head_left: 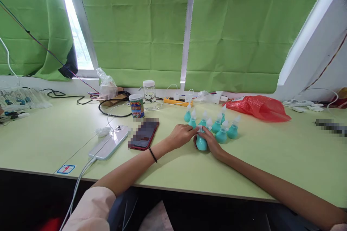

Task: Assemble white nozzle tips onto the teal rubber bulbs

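Observation:
A teal bulb syringe point(201, 144) with a clear neck stands upright between my two hands. My right hand point(213, 143) is closed around its upper part, thumb and fingers on either side. From the left, my left hand point(182, 136) pinches at the clear top of the same bulb; its fingertips are partly hidden. Just behind my hands, several more teal bulb syringes with pointed clear tips, one of them a bulb syringe point(232, 131) at the right end, stand in a loose group on the pale green table point(260, 155).
Left of my hands lie a dark phone with a red edge point(145, 134) and a pale phone point(110, 143) with white cables. Behind them stand a printed can point(137, 107) and a clear jar point(149, 95). A yellow power strip point(176, 101) and red bubble wrap point(260, 108) lie farther back.

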### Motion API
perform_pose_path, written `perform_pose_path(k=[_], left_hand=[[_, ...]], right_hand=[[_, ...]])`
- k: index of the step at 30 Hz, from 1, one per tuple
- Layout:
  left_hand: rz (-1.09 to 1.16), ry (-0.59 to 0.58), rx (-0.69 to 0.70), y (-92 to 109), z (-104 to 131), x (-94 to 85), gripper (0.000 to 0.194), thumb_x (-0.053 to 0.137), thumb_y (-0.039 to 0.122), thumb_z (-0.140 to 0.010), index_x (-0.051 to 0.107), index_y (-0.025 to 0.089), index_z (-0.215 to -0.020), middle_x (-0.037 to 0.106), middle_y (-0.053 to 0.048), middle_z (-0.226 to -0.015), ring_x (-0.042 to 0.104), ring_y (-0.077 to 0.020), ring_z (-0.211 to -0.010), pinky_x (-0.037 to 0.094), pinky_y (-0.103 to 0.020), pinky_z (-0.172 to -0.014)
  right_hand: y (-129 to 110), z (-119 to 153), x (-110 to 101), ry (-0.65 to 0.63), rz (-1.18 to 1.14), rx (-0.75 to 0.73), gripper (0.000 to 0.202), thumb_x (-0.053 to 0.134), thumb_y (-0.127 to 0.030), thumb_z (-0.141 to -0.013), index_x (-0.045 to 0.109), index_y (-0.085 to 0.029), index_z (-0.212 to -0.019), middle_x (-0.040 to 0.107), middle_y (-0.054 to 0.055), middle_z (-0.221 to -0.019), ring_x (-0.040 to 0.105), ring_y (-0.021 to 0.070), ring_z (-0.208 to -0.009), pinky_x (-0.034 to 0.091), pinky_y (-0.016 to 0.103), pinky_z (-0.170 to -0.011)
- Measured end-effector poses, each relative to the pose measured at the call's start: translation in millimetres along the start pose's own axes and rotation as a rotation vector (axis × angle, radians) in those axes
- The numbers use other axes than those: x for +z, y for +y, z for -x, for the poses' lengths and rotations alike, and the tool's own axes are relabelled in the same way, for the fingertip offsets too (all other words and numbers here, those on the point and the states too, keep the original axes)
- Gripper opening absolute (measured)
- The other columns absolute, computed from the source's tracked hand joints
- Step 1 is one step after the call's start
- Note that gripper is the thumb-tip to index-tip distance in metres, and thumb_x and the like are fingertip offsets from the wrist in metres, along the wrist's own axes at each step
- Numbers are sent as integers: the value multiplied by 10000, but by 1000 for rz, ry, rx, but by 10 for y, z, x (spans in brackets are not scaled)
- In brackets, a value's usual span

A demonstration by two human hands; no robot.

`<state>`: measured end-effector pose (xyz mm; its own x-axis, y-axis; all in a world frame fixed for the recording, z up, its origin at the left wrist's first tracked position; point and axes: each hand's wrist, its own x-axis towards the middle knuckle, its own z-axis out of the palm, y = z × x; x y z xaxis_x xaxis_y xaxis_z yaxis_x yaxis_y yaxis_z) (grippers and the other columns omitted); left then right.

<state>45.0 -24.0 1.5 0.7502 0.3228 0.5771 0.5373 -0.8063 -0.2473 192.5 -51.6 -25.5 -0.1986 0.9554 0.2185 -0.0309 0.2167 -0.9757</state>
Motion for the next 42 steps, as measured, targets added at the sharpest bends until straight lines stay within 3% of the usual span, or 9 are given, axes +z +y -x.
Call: perform_pose_path(k=[7,17,24,29,39,42], left_hand=[[-85,17,-1,24,4,21,301,269,190,-842,561,143,-787,528,-27,-566,475,-105,-528,298,-217,-468],[53,-45,-47,-51,-36,-47,219,347,180,-806,563,151,-790,587,-41,-672,527,-123,-612,316,-215,-499],[-181,-162,105,-31,-41,-121,133,362,86,-780,489,123,-791,554,-41,-660,519,-145,-603,345,-245,-511],[-232,-189,136,6,-52,-158,117,344,66,-781,451,113,-781,534,-45,-629,524,-156,-590,357,-259,-507],[-127,-141,78,-19,-47,-59,125,346,143,-791,460,119,-745,527,-45,-573,527,-151,-558,348,-244,-497],[-95,-125,26,-7,-46,-37,165,338,150,-785,482,119,-710,541,-57,-571,527,-153,-547,346,-244,-495]], right_hand=[[59,-25,-16,-58,-111,31,147,412,-341,-726,380,-215,-795,500,-24,-539,480,138,-433,397,277,-408],[13,-4,8,-65,-77,40,101,380,-289,-726,379,-210,-789,491,-38,-520,465,125,-409,384,256,-398],[-44,-19,17,-55,-23,47,76,400,-274,-707,389,-205,-736,493,-44,-513,460,124,-396,364,252,-382],[-62,-23,31,-51,-2,58,86,417,-286,-698,382,-208,-700,488,-47,-490,448,123,-382,359,260,-389],[-5,-42,6,7,55,-4,156,462,-344,-690,431,-193,-713,497,-32,-562,474,122,-492,384,258,-477],[15,-51,10,-17,-32,38,188,449,-377,-701,419,-196,-742,489,-31,-555,473,123,-464,383,259,-438]])
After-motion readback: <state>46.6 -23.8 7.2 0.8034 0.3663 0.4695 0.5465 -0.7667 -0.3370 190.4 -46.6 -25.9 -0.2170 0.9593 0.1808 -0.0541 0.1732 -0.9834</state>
